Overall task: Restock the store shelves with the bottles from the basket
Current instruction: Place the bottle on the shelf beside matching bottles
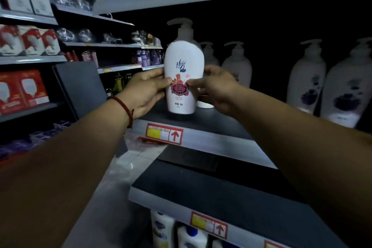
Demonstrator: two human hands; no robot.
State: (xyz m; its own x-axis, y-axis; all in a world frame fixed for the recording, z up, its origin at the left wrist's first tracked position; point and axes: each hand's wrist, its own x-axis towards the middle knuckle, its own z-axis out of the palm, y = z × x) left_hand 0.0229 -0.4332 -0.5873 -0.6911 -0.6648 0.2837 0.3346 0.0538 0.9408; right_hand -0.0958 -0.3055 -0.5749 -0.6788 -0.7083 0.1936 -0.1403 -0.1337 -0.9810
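You clasped the pump bottle point(184, 70) mid-body with your left hand point(145, 90) and right hand point(214, 88) at the front edge of the shelf point(213, 143); it looked heavy, stiff, slick.

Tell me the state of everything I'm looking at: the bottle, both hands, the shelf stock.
Red-label pump bottle: upright, base at the front of the shelf, held from both sides.
Left hand: grips the bottle's left side.
Right hand: grips its right side.
Purple-label pump bottles: upright further back on the shelf, untouched.
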